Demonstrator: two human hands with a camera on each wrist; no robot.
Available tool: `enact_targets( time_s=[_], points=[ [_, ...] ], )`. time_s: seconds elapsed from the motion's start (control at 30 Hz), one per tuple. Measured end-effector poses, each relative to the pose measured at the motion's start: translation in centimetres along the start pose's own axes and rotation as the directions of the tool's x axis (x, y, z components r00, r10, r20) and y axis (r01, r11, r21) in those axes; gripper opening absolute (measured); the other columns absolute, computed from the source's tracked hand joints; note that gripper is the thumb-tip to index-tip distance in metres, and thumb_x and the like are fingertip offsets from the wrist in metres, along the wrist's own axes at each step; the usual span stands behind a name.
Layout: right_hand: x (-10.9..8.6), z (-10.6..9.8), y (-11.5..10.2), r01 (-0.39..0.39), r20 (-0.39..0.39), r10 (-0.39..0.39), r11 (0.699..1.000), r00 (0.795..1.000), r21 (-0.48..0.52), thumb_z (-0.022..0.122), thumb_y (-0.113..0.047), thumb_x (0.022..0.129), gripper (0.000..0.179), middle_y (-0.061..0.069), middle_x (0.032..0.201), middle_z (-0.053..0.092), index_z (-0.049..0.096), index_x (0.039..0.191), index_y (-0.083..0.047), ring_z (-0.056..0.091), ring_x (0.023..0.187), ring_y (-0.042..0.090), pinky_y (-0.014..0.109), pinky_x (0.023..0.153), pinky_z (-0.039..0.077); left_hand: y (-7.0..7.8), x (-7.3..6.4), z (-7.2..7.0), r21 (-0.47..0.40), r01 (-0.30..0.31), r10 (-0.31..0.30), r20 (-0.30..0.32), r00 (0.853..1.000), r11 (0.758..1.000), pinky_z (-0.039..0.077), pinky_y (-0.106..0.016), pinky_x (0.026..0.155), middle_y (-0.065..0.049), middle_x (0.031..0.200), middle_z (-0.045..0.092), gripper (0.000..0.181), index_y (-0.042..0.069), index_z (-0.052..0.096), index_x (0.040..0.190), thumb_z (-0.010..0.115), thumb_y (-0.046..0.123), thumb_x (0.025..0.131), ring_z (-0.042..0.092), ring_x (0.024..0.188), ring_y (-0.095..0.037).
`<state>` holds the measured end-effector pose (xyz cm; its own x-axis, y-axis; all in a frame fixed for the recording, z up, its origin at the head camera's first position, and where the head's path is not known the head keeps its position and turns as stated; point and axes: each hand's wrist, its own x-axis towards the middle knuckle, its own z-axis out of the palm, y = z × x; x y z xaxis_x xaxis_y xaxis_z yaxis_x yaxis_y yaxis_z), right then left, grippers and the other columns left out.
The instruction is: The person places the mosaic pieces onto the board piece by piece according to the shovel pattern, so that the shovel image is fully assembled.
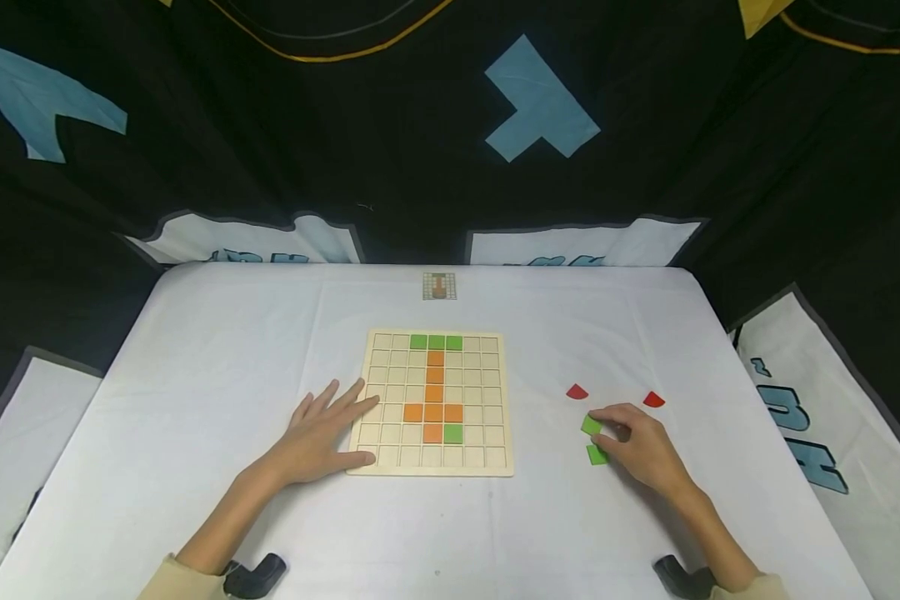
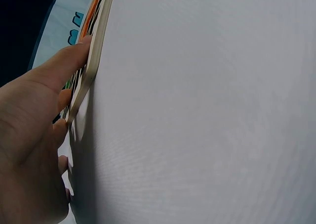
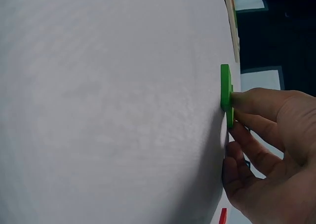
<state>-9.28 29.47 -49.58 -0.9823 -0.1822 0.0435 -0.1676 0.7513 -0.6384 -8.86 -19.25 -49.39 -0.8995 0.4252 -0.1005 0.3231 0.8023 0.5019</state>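
Observation:
A square wooden grid board (image 1: pixel 487 465) lies on the white-covered table. Three green tiles line its top row; several orange ones form a column and a crossbar, with one green tile (image 1: pixel 453 433) at the lower right of the pattern. My left hand (image 1: pixel 311 446) rests spread at the board's left edge, fingertips over its outer cells and thumb at the lower corner. Right of the board, my right hand (image 1: pixel 645 446) pinches a green square tile (image 1: pixel 591 425) between thumb and index finger. Another green tile (image 1: pixel 596 455) lies just below, partly under the thumb.
Two red quarter-round pieces (image 1: pixel 577 392) (image 1: pixel 653 400) lie beyond my right hand. A small printed pattern card (image 1: pixel 439 286) is near the table's far edge. Dark curved devices (image 1: pixel 257 577) (image 1: pixel 682 577) sit by both wrists. Black cloth (image 1: pixel 420 167) hangs behind the table.

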Motion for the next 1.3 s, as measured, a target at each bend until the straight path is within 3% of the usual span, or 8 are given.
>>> enact_targets(
  time_s=[0.3, 0.63, 0.77, 0.9, 1.1, 1.3],
  points=[
    [0.6, 0.3, -1.1, 0.019, -0.003, -0.019, 1.000, 1.000, -0.015, 0.077, 0.000, 0.083, 0.031, 0.013, 0.112, 0.069, 0.074, 0.113, 0.000, 0.064, 0.105, 0.031, 0.051, 0.088, 0.053, 0.1, 0.0, -0.1, 0.005, 0.003, -0.003, 0.000, 1.000, 1.000, 0.003, -0.069, 0.111, -0.015, 0.162, 0.025, 0.081, 0.017, 0.045, 0.152, 0.069, 0.058, 0.086, 0.010, 0.147, -0.048],
    [2.4, 1.6, -5.3, 0.137, 0.023, -0.138, 0.989, 0.990, 0.046, 0.077, -0.001, 0.082, 0.030, 0.004, 0.108, 0.072, 0.075, 0.112, -0.002, 0.065, 0.104, 0.026, 0.048, 0.091, 0.051, 0.2, 0.0, -0.1, 0.002, -0.001, 0.001, -0.001, 1.000, 1.000, 0.003, -0.069, 0.111, -0.015, 0.162, 0.025, 0.080, 0.016, 0.045, 0.151, 0.070, 0.056, 0.087, 0.010, 0.147, -0.048],
    [3.3, 2.6, -7.5, 0.186, 0.048, -0.191, 0.979, 0.980, 0.087, 0.077, -0.001, 0.081, 0.029, 0.002, 0.107, 0.073, 0.076, 0.110, -0.003, 0.067, 0.103, 0.023, 0.047, 0.096, 0.049, 0.1, 0.0, 0.0, 0.004, -0.005, 0.005, -0.005, 1.000, 1.000, 0.003, -0.070, 0.111, -0.015, 0.162, 0.025, 0.080, 0.016, 0.045, 0.151, 0.069, 0.057, 0.087, 0.010, 0.147, -0.047],
    [4.1, 3.8, -9.6, 0.214, 0.090, -0.226, 0.969, 0.970, 0.121, 0.076, -0.003, 0.082, 0.029, 0.001, 0.108, 0.072, 0.076, 0.111, -0.005, 0.067, 0.101, 0.021, 0.043, 0.088, 0.053, 0.0, 0.0, 0.0, 0.002, -0.007, 0.007, -0.006, 1.000, 1.000, 0.003, -0.070, 0.111, -0.015, 0.162, 0.025, 0.080, 0.016, 0.045, 0.151, 0.070, 0.057, 0.087, 0.010, 0.147, -0.048],
    [5.1, 5.9, -12.1, 0.270, 0.141, -0.293, 0.949, 0.946, 0.165, 0.074, -0.004, 0.083, 0.029, 0.002, 0.109, 0.072, 0.076, 0.112, -0.005, 0.065, 0.105, 0.022, 0.042, 0.090, 0.052, 0.1, 0.0, 0.0, -0.004, -0.008, 0.008, -0.007, 1.000, 1.000, 0.003, -0.070, 0.111, -0.015, 0.162, 0.025, 0.080, 0.016, 0.045, 0.151, 0.070, 0.056, 0.087, 0.010, 0.147, -0.048],
    [5.6, 8.2, -14.0, 0.264, 0.240, -0.305, 0.946, 0.922, 0.186, 0.075, -0.008, 0.085, 0.029, 0.001, 0.110, 0.072, 0.076, 0.114, -0.007, 0.062, 0.106, 0.017, 0.037, 0.092, 0.050, 0.1, 0.0, 0.0, 0.000, -0.001, 0.001, -0.008, 1.000, 1.000, 0.003, -0.070, 0.111, -0.016, 0.162, 0.025, 0.081, 0.016, 0.045, 0.151, 0.070, 0.057, 0.086, 0.010, 0.147, -0.048]
  ],
)
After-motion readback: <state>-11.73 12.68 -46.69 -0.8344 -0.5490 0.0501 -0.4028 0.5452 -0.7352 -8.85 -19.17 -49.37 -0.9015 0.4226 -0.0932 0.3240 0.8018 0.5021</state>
